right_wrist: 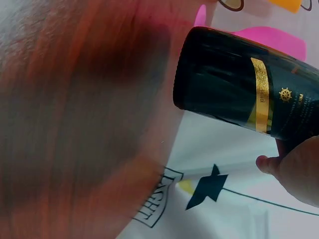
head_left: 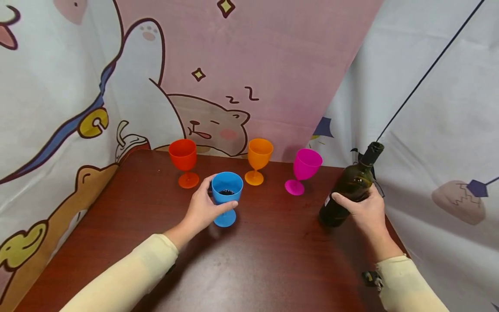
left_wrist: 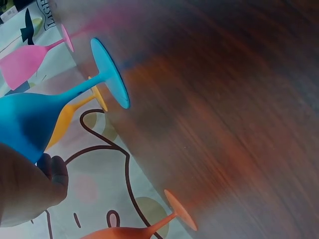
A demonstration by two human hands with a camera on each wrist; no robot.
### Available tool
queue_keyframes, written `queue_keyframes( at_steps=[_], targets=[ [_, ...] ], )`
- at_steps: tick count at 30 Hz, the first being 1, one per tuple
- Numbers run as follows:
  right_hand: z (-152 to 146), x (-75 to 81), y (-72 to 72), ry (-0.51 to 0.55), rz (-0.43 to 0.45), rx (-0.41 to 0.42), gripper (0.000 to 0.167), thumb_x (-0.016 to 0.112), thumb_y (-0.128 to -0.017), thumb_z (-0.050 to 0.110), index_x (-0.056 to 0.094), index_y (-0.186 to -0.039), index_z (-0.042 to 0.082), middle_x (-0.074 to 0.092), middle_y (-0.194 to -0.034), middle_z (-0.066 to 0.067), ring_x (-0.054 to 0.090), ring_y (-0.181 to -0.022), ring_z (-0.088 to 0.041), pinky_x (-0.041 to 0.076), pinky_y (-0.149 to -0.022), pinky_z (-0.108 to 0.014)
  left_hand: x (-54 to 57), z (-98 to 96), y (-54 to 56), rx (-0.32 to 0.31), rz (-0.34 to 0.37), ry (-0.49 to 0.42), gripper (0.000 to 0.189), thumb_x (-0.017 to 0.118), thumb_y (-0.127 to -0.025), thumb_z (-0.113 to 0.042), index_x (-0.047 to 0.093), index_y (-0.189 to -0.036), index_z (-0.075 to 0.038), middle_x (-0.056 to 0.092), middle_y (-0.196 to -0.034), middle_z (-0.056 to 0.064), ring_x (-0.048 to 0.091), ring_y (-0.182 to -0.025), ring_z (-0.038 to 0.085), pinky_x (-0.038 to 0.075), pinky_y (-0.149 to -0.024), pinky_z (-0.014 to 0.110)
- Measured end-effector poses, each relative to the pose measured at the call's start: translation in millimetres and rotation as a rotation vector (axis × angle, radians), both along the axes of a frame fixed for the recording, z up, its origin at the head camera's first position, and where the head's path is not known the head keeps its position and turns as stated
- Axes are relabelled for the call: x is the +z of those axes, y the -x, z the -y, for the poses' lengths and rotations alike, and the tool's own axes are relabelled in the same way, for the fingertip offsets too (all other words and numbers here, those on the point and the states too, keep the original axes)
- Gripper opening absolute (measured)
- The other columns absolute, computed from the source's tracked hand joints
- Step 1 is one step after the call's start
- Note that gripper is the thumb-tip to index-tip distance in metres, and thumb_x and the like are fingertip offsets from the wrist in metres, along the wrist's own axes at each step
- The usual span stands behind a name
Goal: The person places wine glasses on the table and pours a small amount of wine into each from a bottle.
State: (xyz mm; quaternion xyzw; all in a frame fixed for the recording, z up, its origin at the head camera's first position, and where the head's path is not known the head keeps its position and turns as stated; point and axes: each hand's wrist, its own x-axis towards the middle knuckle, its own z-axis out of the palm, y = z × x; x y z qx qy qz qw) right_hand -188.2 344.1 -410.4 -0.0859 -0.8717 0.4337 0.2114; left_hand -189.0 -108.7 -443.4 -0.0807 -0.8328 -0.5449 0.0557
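We see left hand (head_left: 202, 208) curled round smooth, round-bowled blue goblet (head_left: 221, 198); right hand (head_left: 368, 211) grips glossy dark-glass bottle (head_left: 352, 181).

On the counter (head_left: 249, 268), a left goblet (head_left: 183, 162), middle goblet (head_left: 259, 161) and right goblet (head_left: 306, 167) stand behind; the front goblet (head_left: 223, 199), liquid (head_left: 226, 192) inside, is before them (between left and middle), the bottle (head_left: 352, 180) rightmost.

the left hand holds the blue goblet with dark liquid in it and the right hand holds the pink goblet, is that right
Not quite: the right hand grips the dark bottle, not the pink goblet, as the head view shows. The left hand does hold the blue goblet with dark liquid in it.
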Motion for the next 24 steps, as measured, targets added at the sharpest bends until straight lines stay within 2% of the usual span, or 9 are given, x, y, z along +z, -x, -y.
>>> queue_keyframes(
  at_steps=[4,16,24],
  targets=[
    [-4.9,-4.2,-1.7,0.021,0.014,-0.015,0.069,0.098,-0.078,0.031,0.062,-0.136,0.018,0.064,-0.106,0.019,0.060,-0.098,-0.001,0.047,-0.080,-0.012,1.2,-1.0,0.4,0.003,0.002,-0.007,0.098,0.095,-0.081,-0.037,0.040,-0.159,-0.017,0.061,-0.149,0.011,0.062,-0.131,0.034,0.058,-0.104,0.057],
    [-11.3,-13.3,-7.0,0.004,0.014,-0.009,0.072,0.096,-0.081,0.033,0.061,-0.142,0.018,0.062,-0.116,0.013,0.058,-0.104,-0.003,0.047,-0.083,-0.012,2.7,-4.7,2.7,0.017,0.015,-0.011,0.099,0.095,-0.081,-0.038,0.039,-0.159,-0.017,0.060,-0.149,0.011,0.060,-0.133,0.035,0.057,-0.105,0.058],
    [-14.7,-19.4,-6.9,-0.005,0.039,-0.038,0.074,0.096,-0.080,0.037,0.060,-0.141,0.016,0.063,-0.117,0.006,0.057,-0.103,-0.003,0.045,-0.083,-0.014,4.0,-5.5,13.2,0.046,0.019,-0.007,0.097,0.094,-0.082,-0.038,0.038,-0.159,-0.017,0.059,-0.150,0.012,0.058,-0.137,0.037,0.055,-0.108,0.060]
  ],
)
